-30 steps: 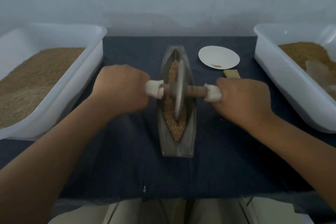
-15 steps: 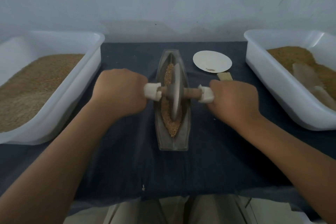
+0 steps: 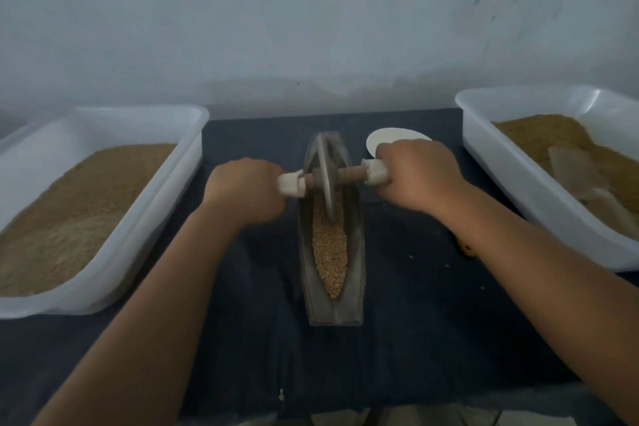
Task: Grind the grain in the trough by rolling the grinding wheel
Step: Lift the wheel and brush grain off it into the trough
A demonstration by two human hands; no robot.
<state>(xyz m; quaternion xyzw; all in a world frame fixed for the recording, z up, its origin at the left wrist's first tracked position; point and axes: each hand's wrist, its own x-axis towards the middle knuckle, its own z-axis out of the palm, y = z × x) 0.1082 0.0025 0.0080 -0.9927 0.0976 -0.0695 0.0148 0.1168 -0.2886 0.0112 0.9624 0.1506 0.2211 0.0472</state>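
Note:
A narrow boat-shaped metal trough (image 3: 355, 273) lies lengthwise on the dark cloth in the middle, with tan grain (image 3: 330, 254) filling its near half. The grey grinding wheel (image 3: 327, 180) stands upright in the trough's far half, on a wooden axle with white-wrapped ends. My left hand (image 3: 243, 190) grips the axle's left end and my right hand (image 3: 416, 176) grips its right end; both fists hide the handle tips.
A white tub (image 3: 114, 273) of tan grain stands at the left. Another white tub (image 3: 511, 190) at the right holds browner meal and a pale scoop. A white paper plate (image 3: 375, 140) lies behind my right hand. The wall is close behind the table.
Both hands have rolled the wheel away from me, from the trough's middle to its far half, uncovering the grain in the near half. The view has tilted upward.

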